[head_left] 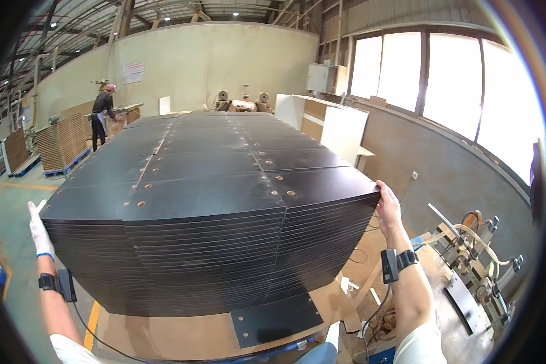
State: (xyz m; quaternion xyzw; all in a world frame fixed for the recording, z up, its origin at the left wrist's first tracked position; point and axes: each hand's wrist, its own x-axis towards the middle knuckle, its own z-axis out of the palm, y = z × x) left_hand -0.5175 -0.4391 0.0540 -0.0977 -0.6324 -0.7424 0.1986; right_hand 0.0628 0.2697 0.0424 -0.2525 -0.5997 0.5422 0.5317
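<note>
A large stack of black panels (206, 258) stands in front of me, its top laid out in rows with small round holes near the ends. My left hand (40, 232), in a white glove, lies along the near left corner with its fingers stretched out. At the near right corner my bare right hand (389, 205) has its fingers bent round the edge of a top black panel (330, 189). Both hands are at the height of the top layers. The far sides of the corners, under the fingers, are hidden. A loose black panel (277, 320) lies low against the stack's front.
Brown sheet board (164, 337) lies beneath the stack. Right of me is a metal machine table (446, 327) with clamps, hoses and a dark strip. White boards (340, 130) stand behind on the right. A person (101, 115) works far left, near stacked brown panels (62, 144) on a pallet.
</note>
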